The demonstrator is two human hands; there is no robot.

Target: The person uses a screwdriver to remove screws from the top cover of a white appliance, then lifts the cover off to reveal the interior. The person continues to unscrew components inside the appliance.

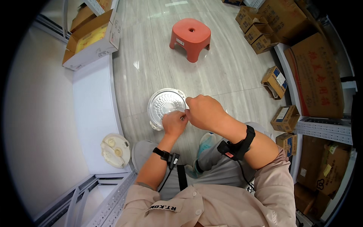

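Observation:
A round disc-shaped part [166, 102] with a silvery, embossed metal face and a pale rim with tabs is in front of me, over the floor. My left hand [174, 123] is at its near right edge, fingers curled and thumb pressed in. Close beside it, my right hand [205, 109] is closed at the disc's right edge, its fingertips almost meeting the left ones. Something small and dark shows between the hands, too small to name. What each hand grips is hidden by the fingers. A round cream plastic cover [116, 150] with raised fittings lies on the white shelf to my left.
A red plastic stool [191, 34] stands on the grey floor [147, 68] ahead. An open carton [92, 41] with yellow contents sits on the white shelf [94, 102]. Along the right are small cardboard boxes [285, 118] and a rack with large cartons [315, 77].

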